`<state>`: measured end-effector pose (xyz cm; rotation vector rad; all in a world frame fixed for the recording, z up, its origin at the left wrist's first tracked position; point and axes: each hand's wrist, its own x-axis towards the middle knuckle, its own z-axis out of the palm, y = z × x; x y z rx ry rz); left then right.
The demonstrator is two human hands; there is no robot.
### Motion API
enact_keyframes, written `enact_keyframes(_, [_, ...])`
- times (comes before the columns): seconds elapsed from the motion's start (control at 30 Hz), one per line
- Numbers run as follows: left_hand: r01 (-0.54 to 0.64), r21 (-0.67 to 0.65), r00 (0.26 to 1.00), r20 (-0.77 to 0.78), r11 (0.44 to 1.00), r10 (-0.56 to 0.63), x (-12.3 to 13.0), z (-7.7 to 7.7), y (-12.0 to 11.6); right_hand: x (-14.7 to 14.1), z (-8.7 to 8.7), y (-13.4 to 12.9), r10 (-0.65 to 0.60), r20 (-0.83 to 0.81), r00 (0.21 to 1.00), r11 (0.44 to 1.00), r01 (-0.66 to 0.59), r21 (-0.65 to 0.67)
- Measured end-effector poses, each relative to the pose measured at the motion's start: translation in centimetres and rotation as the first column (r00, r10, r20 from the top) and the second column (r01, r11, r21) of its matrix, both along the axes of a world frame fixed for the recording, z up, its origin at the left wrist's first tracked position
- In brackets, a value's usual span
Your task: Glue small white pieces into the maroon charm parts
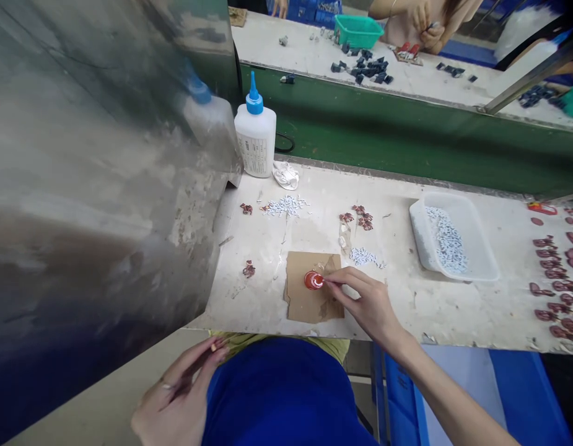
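This looks like a workshop or factory floor for hand assembly, shown by the scuffed white workbench (383,291), the glue-type squeeze bottle (256,139) at upper left of centre, the tub (453,238) of tiny parts at right, and people at a parallel bench (309,59) along the top.

The pale, stained desk (383,248) carries a white bottle (256,139) with a blue nozzle at its back left corner, a crumpled white wad (286,175) just beside it. Nearer the front lies a piece of cardboard (298,306) with a small red container (313,280) on it. Two heaps of small pale pieces (286,205) and a few reddish-brown clusters (364,220) lie around. Rightward sits a translucent tub (484,248) of similar pieces, then many dark-red parts (553,263) at the right end.
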<state>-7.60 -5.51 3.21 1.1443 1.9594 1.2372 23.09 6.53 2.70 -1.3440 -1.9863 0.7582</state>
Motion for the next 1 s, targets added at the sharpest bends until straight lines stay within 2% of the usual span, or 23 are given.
enact_keyframes(0.13, [0.188, -0.011, 0.98, 0.063, 0.982, -0.187, 2.0, -0.1, 1.6, -0.1, -0.1, 0.1, 0.001, -0.008, 1.0, 1.0, -0.001, 0.014])
enact_keyframes(0.27, [0.337, 0.019, 0.935, 0.108, 0.941, -0.337, 3.5, -0.1, 4.0, -0.2, 0.1, 0.0, -0.016, -0.048, 0.999, 1.0, 0.017, 0.022])
enact_keyframes(0.43, [0.497, 0.105, 0.851, 0.133, 0.861, -0.508, 6.2, 0.6, 6.5, -1.0, 1.7, -0.8, -0.065, -0.175, 0.983, 0.998, 0.066, 0.001])
enact_keyframes(0.57, [0.504, 0.167, 0.837, 0.148, 0.847, -0.527, 7.8, 1.2, 7.5, -2.4, 3.5, -1.9, -0.106, -0.355, 0.929, 0.989, 0.062, -0.134])
enact_keyframes(0.7, [0.502, 0.219, 0.826, 0.165, 0.837, -0.539, 8.2, 1.3, 7.9, -3.4, 4.1, -2.5, -0.175, -0.469, 0.865, 0.959, 0.041, -0.282])
enact_keyframes(0.83, [0.515, 0.227, 0.815, 0.169, 0.826, -0.555, 8.2, 1.2, 8.0, -3.7, 3.9, -2.6, -0.21, -0.484, 0.85, 0.936, 0.032, -0.35])
enact_keyframes(1.0, [0.52, 0.224, 0.812, 0.17, 0.824, -0.559, 8.0, 1.5, 8.1, -3.9, 3.9, -2.6, -0.179, -0.477, 0.861, 0.93, -0.01, -0.368])
